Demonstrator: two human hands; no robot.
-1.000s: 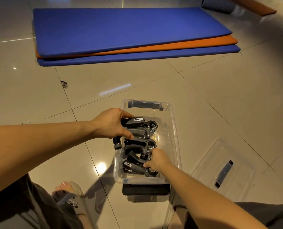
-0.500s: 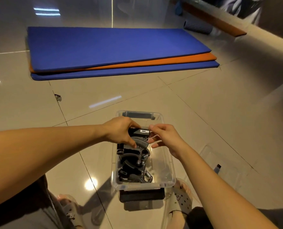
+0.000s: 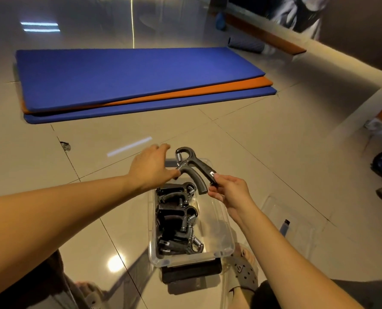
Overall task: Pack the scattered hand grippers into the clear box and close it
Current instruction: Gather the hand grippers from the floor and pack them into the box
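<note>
The clear box (image 3: 227, 246) stands on the tiled floor between my feet, lid off. Several black hand grippers (image 3: 179, 215) with steel springs lie stacked along its left side. One more black hand gripper (image 3: 191, 166) is raised above the far end of the box, spring end up. My right hand (image 3: 229, 190) pinches the tip of its upper handle. My left hand (image 3: 151, 168) is beside its neck with fingers stretched out, only the thumb touching it. The clear lid (image 3: 301, 228) lies flat on the floor to the right of the box.
A blue and orange stack of exercise mats (image 3: 129, 79) lies across the floor beyond the box. A rolled mat (image 3: 246, 44) sits by the far wall. A low ledge (image 3: 342, 70) runs along the right. My sandalled right foot (image 3: 243, 270) is next to the box's near corner.
The top hand gripper has come up out of the box. My right hand moved from the box's near end to its handle tip. My left hand's fingers have straightened off it.
</note>
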